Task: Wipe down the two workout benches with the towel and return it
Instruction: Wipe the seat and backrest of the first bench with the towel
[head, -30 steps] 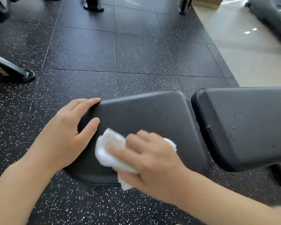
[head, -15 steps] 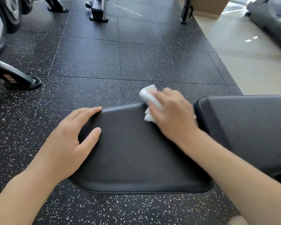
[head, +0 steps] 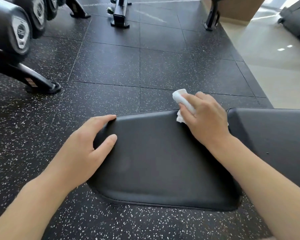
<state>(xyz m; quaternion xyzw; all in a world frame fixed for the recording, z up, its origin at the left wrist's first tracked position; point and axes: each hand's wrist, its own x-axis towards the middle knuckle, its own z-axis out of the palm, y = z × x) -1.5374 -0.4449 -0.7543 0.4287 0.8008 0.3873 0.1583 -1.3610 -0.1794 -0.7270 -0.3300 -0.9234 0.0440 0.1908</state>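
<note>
Right hand (head: 207, 118) pinches the wadded towel (head: 183, 103), now at the seat pad (head: 163, 158) far right corner, swept up from the near edge a second ago; left hand (head: 87, 149) stays spread, bracing the pad's left corner. Seat looks nearly covered; back pad (head: 274, 135) likely next.

We see only part of the white towel (head: 182, 101) beneath the right hand (head: 206, 118); the back pad (head: 274, 135) runs off frame.
</note>
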